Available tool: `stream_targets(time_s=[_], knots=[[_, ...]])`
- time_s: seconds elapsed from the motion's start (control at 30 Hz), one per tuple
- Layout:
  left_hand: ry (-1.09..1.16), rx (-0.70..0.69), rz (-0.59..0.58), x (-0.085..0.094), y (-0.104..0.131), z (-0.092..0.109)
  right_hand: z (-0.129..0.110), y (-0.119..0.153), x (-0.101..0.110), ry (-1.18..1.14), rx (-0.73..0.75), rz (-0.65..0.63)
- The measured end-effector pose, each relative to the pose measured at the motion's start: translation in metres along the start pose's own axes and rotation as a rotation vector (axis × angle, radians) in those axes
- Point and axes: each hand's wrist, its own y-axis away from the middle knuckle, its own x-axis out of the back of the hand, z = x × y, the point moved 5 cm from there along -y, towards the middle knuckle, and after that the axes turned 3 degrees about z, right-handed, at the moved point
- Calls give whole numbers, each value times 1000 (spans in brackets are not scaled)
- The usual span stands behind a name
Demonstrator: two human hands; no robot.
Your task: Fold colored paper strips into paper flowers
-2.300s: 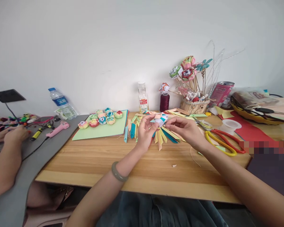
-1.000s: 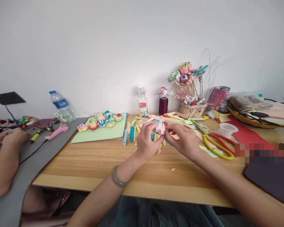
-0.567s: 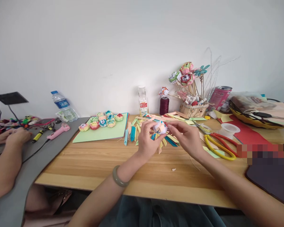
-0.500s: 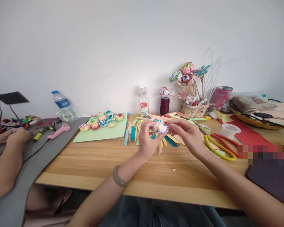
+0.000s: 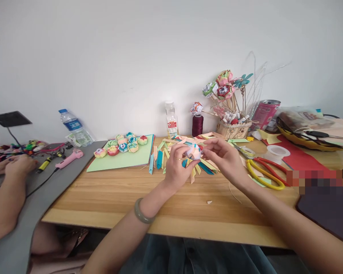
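Observation:
A small white, peach and blue folded-paper flower (image 5: 193,151) is held above the table between thumb and fingers of my left hand (image 5: 177,165), which wears a ring. My right hand (image 5: 223,155) pinches at the flower's right edge with thumb and forefinger, its other fingers curled. Beneath and behind both hands lie folded paper strips (image 5: 159,160) in blue, peach, yellow and green. On a light green sheet (image 5: 114,163) to the left sit several finished paper flowers (image 5: 122,147). A thin string (image 5: 234,193) runs down the table below my right hand.
To the right are yellow-and-red-handled pliers (image 5: 265,175), a tape roll (image 5: 278,150) and red paper (image 5: 303,152). Along the wall stand a clear bottle (image 5: 171,121), a dark red thread spool (image 5: 197,125) and a flower basket (image 5: 233,130). Another person's hands (image 5: 21,163) work at far left.
The whole view has shifted slightly. My left hand keeps hold of the paper flower, which has turned a little, and my right fingers stay at its right edge.

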Motion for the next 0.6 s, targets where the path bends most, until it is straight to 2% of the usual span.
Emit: stream_targets(time_s=[0.07,0.13,0.3,0.5,0.6], knots=[[43,58,16,1,0,-2,1,-2,-1,-160,-125,-13],[78,113,29,0,0,-3,1,-3,-3,-209,-187,-35],[179,227,28,-3,1,-6,4,-4,-5,-245,-270,-80],[270,360,19,-4,3,-11,14,-4,-7,-350,-373,-242],[279,377,19,-5,3,-12,15,-4,-5,-326,-373,-213]])
